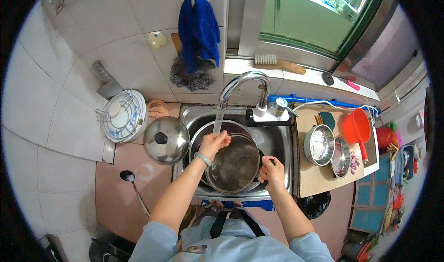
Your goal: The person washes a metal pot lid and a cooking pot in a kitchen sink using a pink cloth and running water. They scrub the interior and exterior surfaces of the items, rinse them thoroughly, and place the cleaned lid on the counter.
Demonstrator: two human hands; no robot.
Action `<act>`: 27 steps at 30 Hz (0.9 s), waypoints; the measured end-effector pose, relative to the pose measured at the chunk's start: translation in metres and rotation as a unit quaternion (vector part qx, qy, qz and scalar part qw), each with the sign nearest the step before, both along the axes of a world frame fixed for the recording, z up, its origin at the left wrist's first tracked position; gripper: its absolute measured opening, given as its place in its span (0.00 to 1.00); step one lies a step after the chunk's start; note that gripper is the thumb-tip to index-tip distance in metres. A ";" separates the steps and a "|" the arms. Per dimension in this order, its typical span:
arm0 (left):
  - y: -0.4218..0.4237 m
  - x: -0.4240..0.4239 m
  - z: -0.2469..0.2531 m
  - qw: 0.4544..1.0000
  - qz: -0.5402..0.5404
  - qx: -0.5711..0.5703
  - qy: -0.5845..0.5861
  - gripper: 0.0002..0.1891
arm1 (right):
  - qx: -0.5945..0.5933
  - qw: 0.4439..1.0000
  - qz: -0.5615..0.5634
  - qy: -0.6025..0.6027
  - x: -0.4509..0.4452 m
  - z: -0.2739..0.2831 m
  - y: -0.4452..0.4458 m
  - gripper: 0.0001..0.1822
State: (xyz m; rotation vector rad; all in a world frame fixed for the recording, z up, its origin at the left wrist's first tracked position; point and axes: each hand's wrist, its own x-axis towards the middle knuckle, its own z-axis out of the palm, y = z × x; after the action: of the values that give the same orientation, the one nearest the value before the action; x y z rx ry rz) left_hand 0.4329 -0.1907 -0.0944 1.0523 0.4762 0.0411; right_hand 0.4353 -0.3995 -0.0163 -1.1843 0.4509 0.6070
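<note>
A steel pot [230,173] is tilted in the sink, inside or over a larger round metal basin [200,134]. My right hand [271,173] grips the pot's black side handle at its right. Under the stream of water [218,122] from the chrome faucet [247,78], my left hand [213,144] has its fingers curled over the pot's upper left rim. Whether those fingers hold anything is hidden. The stainless steel sink [277,144] surrounds both vessels.
Left of the sink lie a steel lid [171,128] with a black knob, a ladle [133,184] and stacked plates [137,109]. On the right, a board [312,184] carries two steel bowls [321,147] and a red dipper [355,126]. A blue cloth [199,29] hangs above.
</note>
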 end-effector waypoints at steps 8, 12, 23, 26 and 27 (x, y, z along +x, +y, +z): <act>0.014 0.011 -0.009 0.938 -0.047 0.323 0.114 0.14 | 0.011 0.997 -0.047 -0.057 -0.015 0.000 0.008 0.07; 0.035 -0.019 -0.041 0.655 -0.071 0.752 0.008 0.20 | 0.039 0.997 -0.058 -0.038 -0.018 0.016 0.015 0.07; 0.100 -0.025 -0.003 0.776 -0.199 0.564 0.201 0.18 | 0.313 0.927 -0.106 0.179 0.050 -0.019 0.006 0.09; 0.096 -0.018 -0.012 0.752 -0.225 0.591 0.187 0.17 | 0.318 0.921 -0.127 0.183 0.063 -0.032 -0.008 0.10; 0.090 -0.018 -0.013 0.757 -0.244 0.573 0.197 0.17 | 0.317 0.918 -0.133 0.199 0.062 -0.036 -0.017 0.11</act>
State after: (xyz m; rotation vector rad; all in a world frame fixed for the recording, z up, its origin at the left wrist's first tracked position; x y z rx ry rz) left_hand 0.4150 -0.1010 -0.1076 2.4182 0.5359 -0.4181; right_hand 0.4971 -0.4169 -0.0523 -0.3656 0.6833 0.6882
